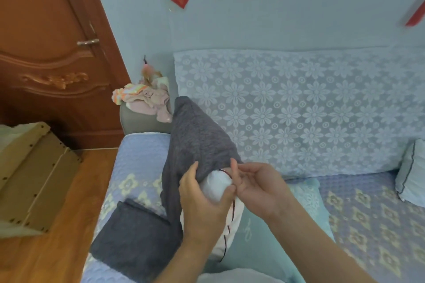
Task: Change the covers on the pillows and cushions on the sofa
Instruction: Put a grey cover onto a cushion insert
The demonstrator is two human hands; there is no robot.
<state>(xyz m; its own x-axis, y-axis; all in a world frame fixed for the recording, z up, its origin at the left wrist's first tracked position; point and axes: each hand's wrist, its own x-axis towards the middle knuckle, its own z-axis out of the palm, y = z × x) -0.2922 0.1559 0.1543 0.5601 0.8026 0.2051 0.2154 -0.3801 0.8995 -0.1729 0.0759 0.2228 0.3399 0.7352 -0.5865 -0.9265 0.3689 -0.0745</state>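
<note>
Left hand [202, 197] grips fuzzy grey cover [195, 138] around soft white pillow [217, 185]. Right hand [259, 187] pinches cover edge. Folded grey cloth [135, 239] lies on quilted sofa [138, 156].

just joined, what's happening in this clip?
A person stands at the sofa working a dark grey cover on a white pillow. The left hand has a grip on the pillow's exposed corner and the cover's edge; the right hand pinches at that same corner. The cover hides most of the pillow, whether going on or coming off. A folded grey cover lies on the seat, and a light blue cushion sits far right.
</note>
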